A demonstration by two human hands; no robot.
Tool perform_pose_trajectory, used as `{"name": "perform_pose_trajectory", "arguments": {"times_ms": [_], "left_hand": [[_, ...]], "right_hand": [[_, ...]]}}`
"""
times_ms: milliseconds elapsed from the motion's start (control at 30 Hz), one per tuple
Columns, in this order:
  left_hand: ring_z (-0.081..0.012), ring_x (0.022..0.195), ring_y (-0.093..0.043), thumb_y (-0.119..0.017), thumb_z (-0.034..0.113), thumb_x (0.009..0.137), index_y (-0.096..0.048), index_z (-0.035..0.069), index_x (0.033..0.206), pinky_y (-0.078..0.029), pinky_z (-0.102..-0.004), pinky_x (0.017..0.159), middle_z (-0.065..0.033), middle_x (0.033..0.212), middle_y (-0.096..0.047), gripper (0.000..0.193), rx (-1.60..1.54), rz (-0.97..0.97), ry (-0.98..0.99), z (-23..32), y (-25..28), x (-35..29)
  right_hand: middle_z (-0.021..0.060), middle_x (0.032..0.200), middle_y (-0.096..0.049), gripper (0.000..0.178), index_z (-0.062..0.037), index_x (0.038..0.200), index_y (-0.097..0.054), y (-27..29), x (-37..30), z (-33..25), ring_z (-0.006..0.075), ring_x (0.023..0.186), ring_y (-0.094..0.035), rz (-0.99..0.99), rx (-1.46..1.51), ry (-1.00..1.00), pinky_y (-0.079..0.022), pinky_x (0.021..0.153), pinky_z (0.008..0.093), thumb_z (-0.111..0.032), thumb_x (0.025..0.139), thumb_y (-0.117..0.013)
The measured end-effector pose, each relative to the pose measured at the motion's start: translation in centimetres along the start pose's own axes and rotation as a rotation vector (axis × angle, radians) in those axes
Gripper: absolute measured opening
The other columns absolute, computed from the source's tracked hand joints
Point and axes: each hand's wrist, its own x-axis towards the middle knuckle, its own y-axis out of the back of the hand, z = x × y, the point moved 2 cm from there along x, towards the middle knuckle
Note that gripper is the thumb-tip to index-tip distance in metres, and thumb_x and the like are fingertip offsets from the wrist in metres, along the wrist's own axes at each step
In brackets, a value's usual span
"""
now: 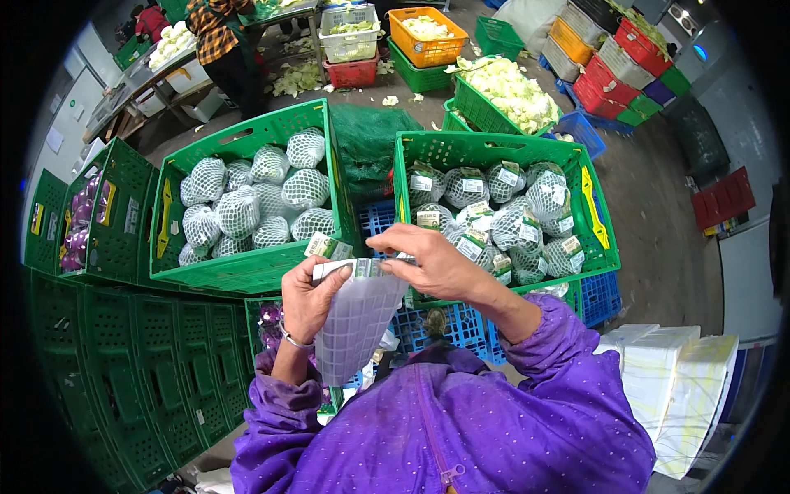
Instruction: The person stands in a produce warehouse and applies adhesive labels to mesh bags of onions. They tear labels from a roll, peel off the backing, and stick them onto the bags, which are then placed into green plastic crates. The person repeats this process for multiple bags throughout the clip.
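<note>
L hand (pixel 306 303), ctr of frame, has a firm pinch on the backing sheet of stickers (pixel 358 325), which hangs down toward lower ctr. R hand (pixel 440 262), just right of it, has thumb + fingers at the sheet's top edge; can't tell if a sticker is caught or peeled free. Done, as far as shown: netted produce (pixel 517 226) in the green crate (pixel 605 262) ctr-right, most pcs w/ a visible label. Left, prob.: netted pcs (pixel 239 212) in the other green crate (pixel 247 273), upper left of ctr, no labels visible on top. Roughly halfway, I'd say; lower layers hidden.
</note>
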Motion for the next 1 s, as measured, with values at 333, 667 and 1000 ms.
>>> {"name": "perform_pose_trajectory", "arguments": {"times_ms": [333,667,1000], "left_hand": [[0.0001,0.057,-0.045,-0.068,0.006,0.080,-0.061,0.002,0.077,-0.034,-0.0173,0.050,0.0050,0.066,-0.057,0.008,0.010,0.010,-0.030,0.2,0.3,0.4],[-0.0031,0.061,-0.042,-0.071,0.007,0.077,-0.060,0.001,0.077,-0.032,-0.0195,0.054,0.0045,0.066,-0.054,0.013,0.166,0.072,-0.193,1.8,4.8,-1.9],[-0.0041,0.062,-0.041,-0.073,0.013,0.075,-0.057,0.002,0.076,-0.032,-0.0206,0.057,0.0035,0.068,-0.052,0.020,-0.137,0.054,-0.194,0.8,6.6,-2.6]], "right_hand": [[0.0110,0.097,-0.056,0.034,-0.0028,0.105,-0.056,-2.7,-0.4,-0.1,0.0296,0.095,-0.052,0.067,-0.245,-0.025,-0.038,0.083,0.0394,-0.020,0.077,-0.064],[0.0081,0.115,-0.057,0.049,-0.0039,0.121,-0.052,4.1,-6.0,4.6,0.0178,0.110,-0.052,-0.107,0.399,-0.462,-0.040,0.097,0.0322,-0.016,0.078,-0.070],[0.0093,0.128,-0.048,0.059,-0.0049,0.132,-0.042,1.6,-5.7,10.4,0.0196,0.119,-0.045,0.299,0.721,-0.461,-0.037,0.100,0.0337,-0.022,0.081,-0.067]]}}
